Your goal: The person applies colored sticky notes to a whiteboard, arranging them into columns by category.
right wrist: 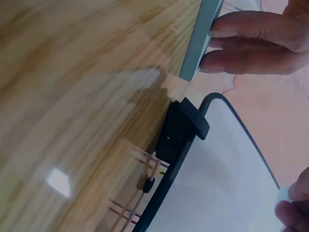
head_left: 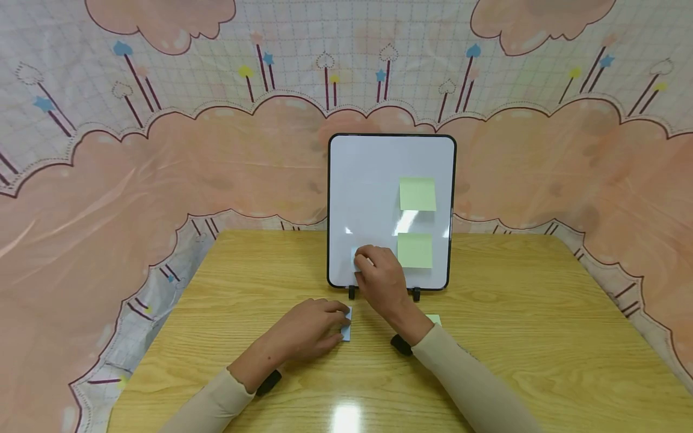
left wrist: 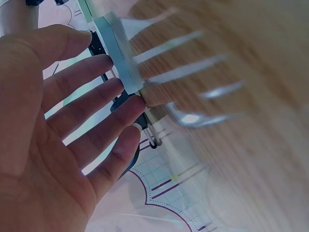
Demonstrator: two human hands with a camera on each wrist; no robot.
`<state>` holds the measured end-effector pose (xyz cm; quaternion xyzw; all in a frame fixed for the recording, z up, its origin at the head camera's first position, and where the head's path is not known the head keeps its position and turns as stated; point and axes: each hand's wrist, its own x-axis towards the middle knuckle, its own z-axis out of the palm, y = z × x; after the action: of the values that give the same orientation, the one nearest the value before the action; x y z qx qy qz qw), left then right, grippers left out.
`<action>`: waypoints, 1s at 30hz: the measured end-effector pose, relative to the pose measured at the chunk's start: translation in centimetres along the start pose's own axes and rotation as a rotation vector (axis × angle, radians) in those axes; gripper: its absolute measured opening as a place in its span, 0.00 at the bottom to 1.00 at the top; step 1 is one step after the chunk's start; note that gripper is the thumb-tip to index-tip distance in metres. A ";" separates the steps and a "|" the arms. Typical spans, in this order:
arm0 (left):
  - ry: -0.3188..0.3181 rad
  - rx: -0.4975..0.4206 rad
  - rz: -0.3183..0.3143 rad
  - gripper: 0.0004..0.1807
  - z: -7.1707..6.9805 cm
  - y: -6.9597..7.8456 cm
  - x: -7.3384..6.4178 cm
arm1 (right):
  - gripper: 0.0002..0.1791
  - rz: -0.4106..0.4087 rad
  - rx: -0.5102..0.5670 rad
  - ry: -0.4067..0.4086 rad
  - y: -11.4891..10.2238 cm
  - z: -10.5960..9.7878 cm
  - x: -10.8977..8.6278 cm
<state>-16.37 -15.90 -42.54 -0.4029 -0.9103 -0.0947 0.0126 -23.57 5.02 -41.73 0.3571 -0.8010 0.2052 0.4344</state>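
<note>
Low on the left side of a black-framed whiteboard point(head_left: 363, 174), my right hand point(head_left: 383, 279) pinches a light blue sticky note point(head_left: 354, 255) against the surface; most of the note is hidden behind the fingers. On the table before the board, the fingertips of my left hand point(head_left: 311, 328) rest at a pad of blue sticky notes point(head_left: 347, 331), partly covering it. In the left wrist view the fingers of that hand stretch out, spread, to the edge of the pad point(left wrist: 118, 53). One above the other, an upper green note point(head_left: 417, 193) and a lower green note point(head_left: 415, 251) hang on the board's right side.
Beneath my right wrist, a green sticky pad point(head_left: 435, 319) lies partly hidden. The whiteboard stands on the wooden table point(head_left: 260, 264) on small black feet, including a left foot point(head_left: 352, 293). A patterned cloth point(head_left: 260, 162) surrounds the back and sides.
</note>
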 end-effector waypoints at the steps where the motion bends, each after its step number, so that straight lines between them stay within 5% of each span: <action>1: -0.002 -0.002 -0.002 0.14 0.0 0.0 0.0 | 0.12 -0.003 -0.002 0.006 0.0 0.0 0.0; 22: -0.012 -0.015 -0.007 0.14 -0.1 0.1 -0.1 | 0.07 -0.129 -0.067 0.245 2.3 1.0 3.3; 30: -0.025 -0.025 -0.021 0.15 0.1 0.2 -0.2 | 0.04 -0.126 -0.107 0.247 2.7 1.0 4.6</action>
<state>-16.03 -15.90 -42.58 -0.3947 -0.9132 -0.1009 -0.0048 -27.87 4.37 -38.43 0.3551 -0.7273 0.1769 0.5600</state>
